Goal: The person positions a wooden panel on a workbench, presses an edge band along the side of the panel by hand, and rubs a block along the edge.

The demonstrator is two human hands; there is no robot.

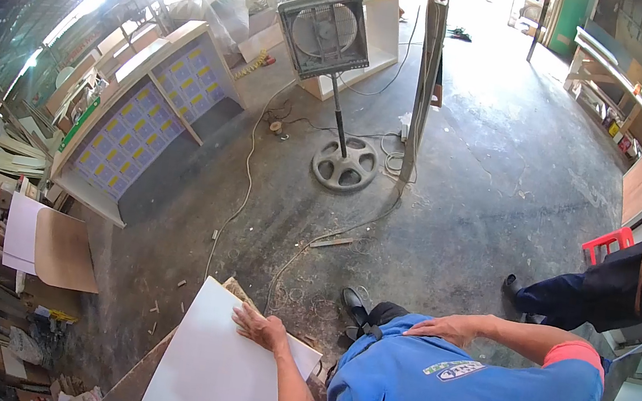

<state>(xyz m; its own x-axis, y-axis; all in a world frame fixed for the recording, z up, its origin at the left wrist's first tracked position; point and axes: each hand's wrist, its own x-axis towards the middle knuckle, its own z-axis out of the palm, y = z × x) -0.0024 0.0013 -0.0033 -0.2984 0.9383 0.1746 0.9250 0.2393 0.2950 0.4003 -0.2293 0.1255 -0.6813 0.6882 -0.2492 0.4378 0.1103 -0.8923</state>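
Note:
My left hand (259, 329) lies flat near the upper edge of a white board (220, 367), fingers apart and holding nothing. The board rests at an angle on a brown work surface (140, 376), part of which shows along its left side. My right hand (447, 327) rests against the blue shirt (474, 394) at my waist, with its fingers stretched out flat. It is well to the right of the board.
A fan (324, 33) stands on a round base (345, 164), with cables across the floor. Cabinet panels (133, 137) and stacked boards are at left. At right stands another person in dark trousers (604, 285), by a red stool (609, 239). A post (426, 76) rises behind.

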